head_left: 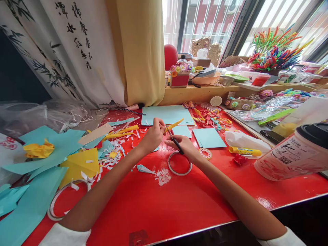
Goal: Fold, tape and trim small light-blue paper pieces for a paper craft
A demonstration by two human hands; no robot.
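My left hand [155, 135] is closed in a pinch on a narrow, pointed yellow paper piece [175, 125], which juts up to the right. My right hand [186, 146] grips a pair of scissors [177, 145] by the black handle, the blades reaching up to the paper near my left fingertips. Whether the blades are cutting into it, I cannot tell. Below the right hand, a roll of tape [170, 168] lies flat on the red table [179, 208]. To its left are a small folded light-blue paper cone [145, 169] and a white residue patch [163, 176].
Light-blue paper squares [209, 138] and larger sheets [166, 114] lie beyond my hands. Paper scraps [115, 153] and another tape roll [51, 206] are at left. A yellow glue stick [244, 151] and a lidded drink cup [289, 157] stand out at right.
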